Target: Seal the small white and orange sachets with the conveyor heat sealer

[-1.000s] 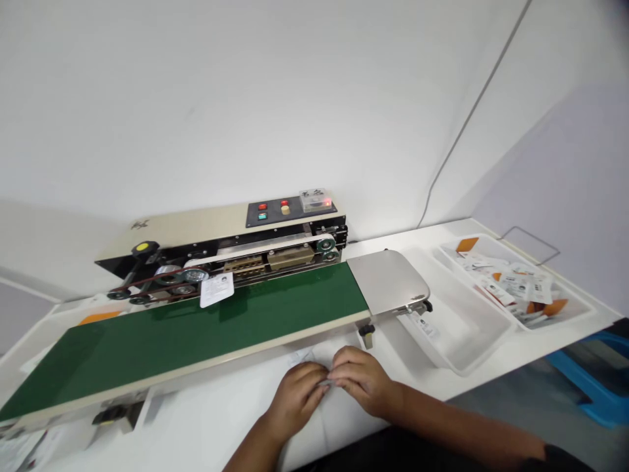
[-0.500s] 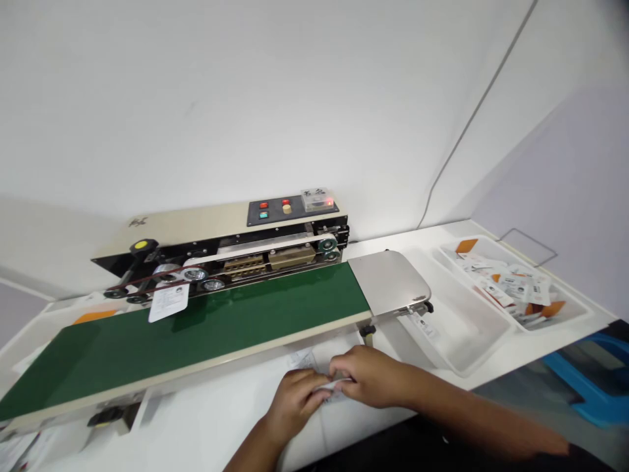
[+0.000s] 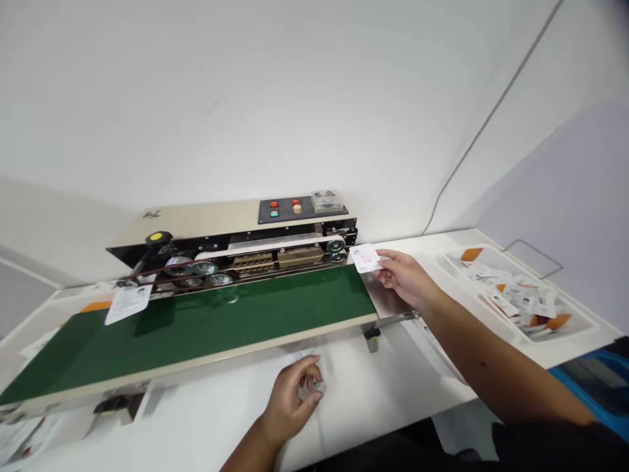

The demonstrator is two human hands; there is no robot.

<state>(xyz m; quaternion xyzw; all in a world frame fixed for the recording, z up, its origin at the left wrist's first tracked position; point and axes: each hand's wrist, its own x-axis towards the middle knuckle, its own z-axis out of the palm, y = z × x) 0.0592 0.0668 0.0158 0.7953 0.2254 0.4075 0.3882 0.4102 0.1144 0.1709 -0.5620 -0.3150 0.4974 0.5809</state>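
Note:
My right hand point(image 3: 399, 272) pinches a small white sachet point(image 3: 365, 258) with pinkish print by its right edge. It holds the sachet at the right-hand end of the band sealer point(image 3: 236, 229), just above the metal plate point(image 3: 388, 296). Below the conveyor's front edge, my left hand point(image 3: 293, 398) is curled over the white table, around a small greyish piece that is mostly hidden by the fingers. Another white sachet point(image 3: 128, 303) hangs out of the sealer's left end, over the green conveyor belt point(image 3: 236, 318).
On the right stands a white bin point(image 3: 584, 321) with many sachets and orange pieces. A second white tray point(image 3: 437, 347) sits partly behind my right forearm. More sachets point(image 3: 22, 436) lie at the lower left. A blue stool point(image 3: 597, 387) is at the lower right.
My hands have parted: the right one has moved up and right to the sealer with a sachet, while the left stays low. The sachet at the far end has shifted left.

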